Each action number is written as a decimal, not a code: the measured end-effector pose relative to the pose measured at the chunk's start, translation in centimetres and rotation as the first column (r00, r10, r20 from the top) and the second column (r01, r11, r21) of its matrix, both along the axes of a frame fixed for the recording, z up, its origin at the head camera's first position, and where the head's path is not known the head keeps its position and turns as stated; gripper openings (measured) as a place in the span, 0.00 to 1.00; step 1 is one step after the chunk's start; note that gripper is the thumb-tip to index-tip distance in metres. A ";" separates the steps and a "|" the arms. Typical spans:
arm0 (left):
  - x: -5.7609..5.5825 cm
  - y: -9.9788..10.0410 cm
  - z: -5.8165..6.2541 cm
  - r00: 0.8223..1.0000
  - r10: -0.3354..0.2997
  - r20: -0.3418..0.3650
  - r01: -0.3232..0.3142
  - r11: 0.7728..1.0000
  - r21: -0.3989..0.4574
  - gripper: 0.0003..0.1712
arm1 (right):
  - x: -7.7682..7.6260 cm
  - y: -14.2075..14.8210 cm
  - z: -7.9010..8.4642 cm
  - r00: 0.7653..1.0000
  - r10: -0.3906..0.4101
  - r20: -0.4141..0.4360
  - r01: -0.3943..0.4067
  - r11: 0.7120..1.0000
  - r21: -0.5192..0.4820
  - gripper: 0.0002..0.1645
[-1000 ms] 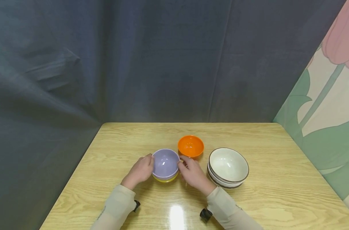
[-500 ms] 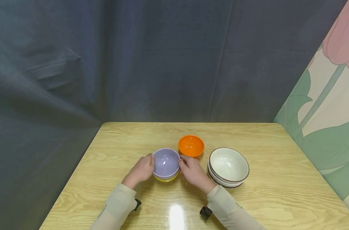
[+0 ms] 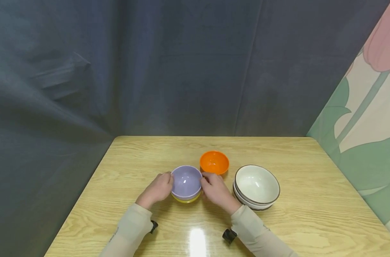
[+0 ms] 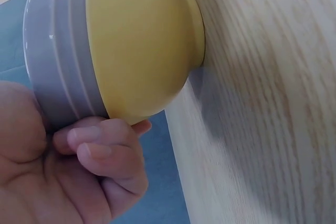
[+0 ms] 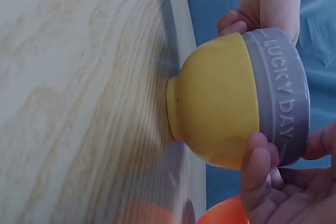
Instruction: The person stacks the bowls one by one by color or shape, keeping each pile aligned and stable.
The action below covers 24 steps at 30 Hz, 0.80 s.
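Observation:
A purple bowl point(image 3: 185, 182) with raised "LUCKY DAY" lettering on its side point(image 5: 278, 85) sits nested in a yellow bowl point(image 4: 142, 45). The yellow bowl's foot appears to rest on the table. My left hand point(image 3: 159, 188) pinches the purple bowl's rim on the left, thumb at the rim and curled fingers under the purple band. On the opposite side, my right hand point(image 3: 217, 191) holds the same rim between thumb and fingers, some fingertips against the yellow bowl. Just behind my right hand stands an orange bowl point(image 3: 214, 162).
A stack of white bowls with brown rims point(image 3: 256, 185) stands right of my right hand. The wooden table point(image 3: 143, 153) meets a dark blue curtain point(image 3: 188, 71) at its back edge. A flower-patterned wall hanging point(image 3: 371, 153) flanks the right side.

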State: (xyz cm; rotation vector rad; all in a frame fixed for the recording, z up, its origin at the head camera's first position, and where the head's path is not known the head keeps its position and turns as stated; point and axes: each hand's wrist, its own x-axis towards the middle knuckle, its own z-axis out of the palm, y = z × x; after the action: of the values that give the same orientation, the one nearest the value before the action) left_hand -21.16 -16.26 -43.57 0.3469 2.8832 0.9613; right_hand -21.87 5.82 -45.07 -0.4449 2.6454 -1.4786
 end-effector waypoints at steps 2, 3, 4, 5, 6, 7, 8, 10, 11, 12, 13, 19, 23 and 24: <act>0.0 0.0 0.1 1.000 0.005 0.009 -0.005 1.000 0.005 0.22 | 0.0 0.0 0.0 1.000 -0.003 -0.004 0.003 1.000 -0.003 0.16; 0.0 0.0 0.1 1.000 0.008 0.004 -0.008 1.000 0.001 0.22 | -0.1 -0.1 0.0 1.000 -0.005 -0.005 0.005 1.000 -0.007 0.16; -0.1 0.1 0.0 1.000 0.010 -0.005 -0.010 1.000 -0.004 0.23 | -0.1 -0.1 0.0 1.000 -0.006 -0.007 0.006 1.000 -0.008 0.15; -0.1 0.1 0.0 1.000 0.011 -0.013 -0.012 1.000 -0.007 0.23 | -0.1 -0.1 0.0 1.000 -0.007 -0.011 0.007 1.000 -0.009 0.15; -0.1 0.1 -0.1 1.000 0.011 -0.026 -0.012 1.000 -0.010 0.23 | -0.1 -0.1 -0.1 1.000 -0.007 -0.013 0.007 1.000 -0.010 0.15; -0.1 0.1 -0.2 0.999 0.013 -0.034 -0.013 1.000 -0.014 0.23 | -0.1 -0.1 -0.1 1.000 -0.007 -0.015 0.007 1.000 -0.011 0.15; -0.1 0.1 -0.3 0.999 0.014 -0.039 -0.014 1.000 -0.015 0.23 | -0.1 -0.1 -0.1 1.000 -0.007 -0.016 0.007 1.000 -0.010 0.15; -0.1 0.2 -0.6 0.999 0.015 -0.050 -0.016 1.000 -0.016 0.23 | -0.1 -0.1 -0.2 1.000 -0.010 -0.013 0.010 1.000 -0.006 0.15; -0.2 0.2 -0.6 0.999 0.018 -0.049 -0.019 1.000 -0.013 0.23 | -0.1 -0.1 -0.2 1.000 -0.010 -0.012 0.010 1.000 -0.006 0.15; -0.2 0.1 -0.7 0.999 0.021 -0.047 -0.021 1.000 -0.006 0.23 | -0.1 0.0 -0.2 1.000 -0.011 -0.008 0.011 1.000 -0.006 0.15; -0.2 0.1 -0.8 0.999 0.024 -0.042 -0.024 1.000 0.002 0.23 | -0.2 0.0 -0.3 1.000 -0.014 0.001 0.014 1.000 -0.010 0.15; -0.1 0.0 -1.1 0.999 0.027 -0.024 -0.026 0.999 0.036 0.25 | -0.6 0.3 -0.6 0.990 -0.142 -0.021 0.143 0.987 0.066 0.21; 0.1 -0.1 -0.9 0.999 0.027 -0.025 -0.026 0.999 0.039 0.25 | -1.0 0.5 -0.7 0.970 -0.237 -0.058 0.244 0.950 0.197 0.27; 0.1 -0.1 -0.8 0.999 0.029 -0.022 -0.028 0.999 0.040 0.24 | -1.0 0.5 -0.7 0.968 -0.244 -0.051 0.249 0.943 0.219 0.29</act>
State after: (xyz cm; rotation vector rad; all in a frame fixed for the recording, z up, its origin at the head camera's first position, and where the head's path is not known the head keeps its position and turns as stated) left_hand -21.05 -16.36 -44.41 0.3226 2.9010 1.0266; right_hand -22.89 6.33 -45.82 -0.1156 2.9304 -1.2099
